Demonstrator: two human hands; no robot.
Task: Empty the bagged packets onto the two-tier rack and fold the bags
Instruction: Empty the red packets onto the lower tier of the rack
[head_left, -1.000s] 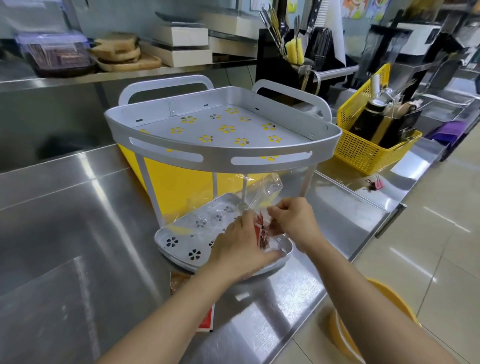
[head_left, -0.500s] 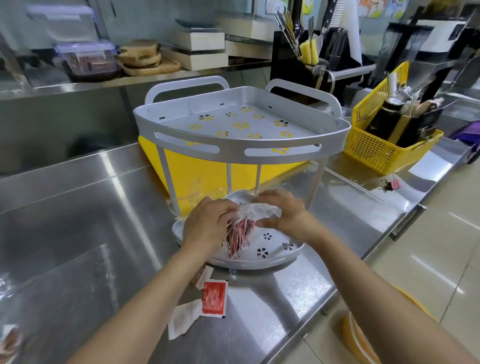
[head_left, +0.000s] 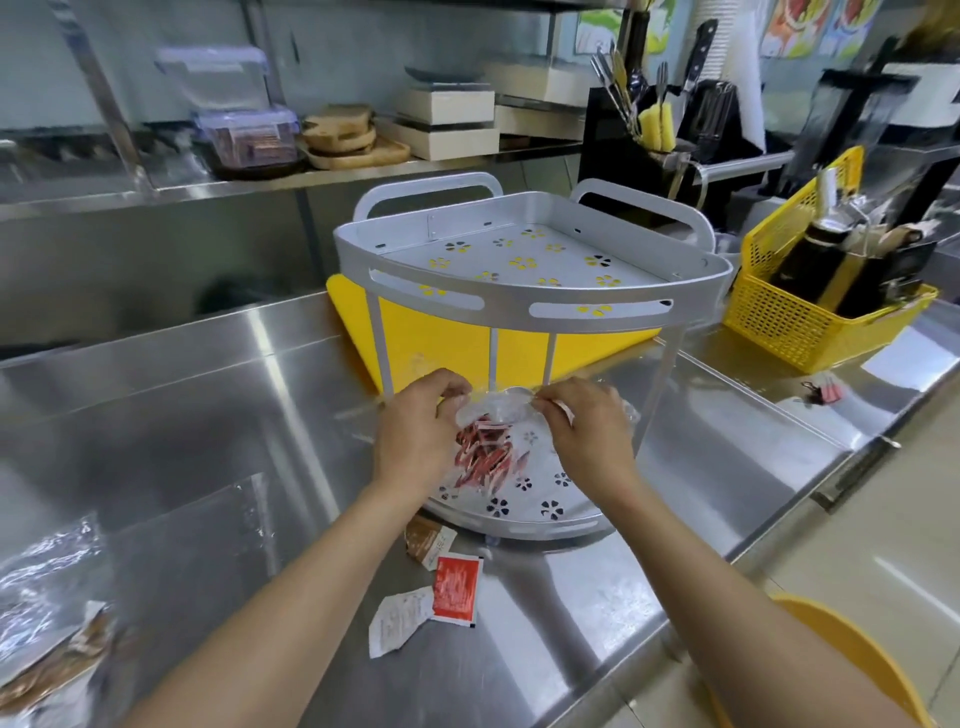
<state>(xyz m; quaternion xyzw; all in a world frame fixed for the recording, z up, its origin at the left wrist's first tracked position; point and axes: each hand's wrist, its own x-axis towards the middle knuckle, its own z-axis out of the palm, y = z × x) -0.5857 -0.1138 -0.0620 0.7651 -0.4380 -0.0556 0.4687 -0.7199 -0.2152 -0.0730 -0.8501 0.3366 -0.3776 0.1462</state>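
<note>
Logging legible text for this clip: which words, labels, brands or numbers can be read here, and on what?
None can be read.
Red packet on the counter: print blurred.
White packet beside it: faint lines, too small.
Brown packet by the rack's lower tier: white marks, unreadable.
Red packets in the clear bag: too small.
Wall posters: pictures only.

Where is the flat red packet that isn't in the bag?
The red packet lies on the steel counter just in front of the rack's bottom tier, between the person's forearms, with a brown packet behind it and a white one at its left.
</note>
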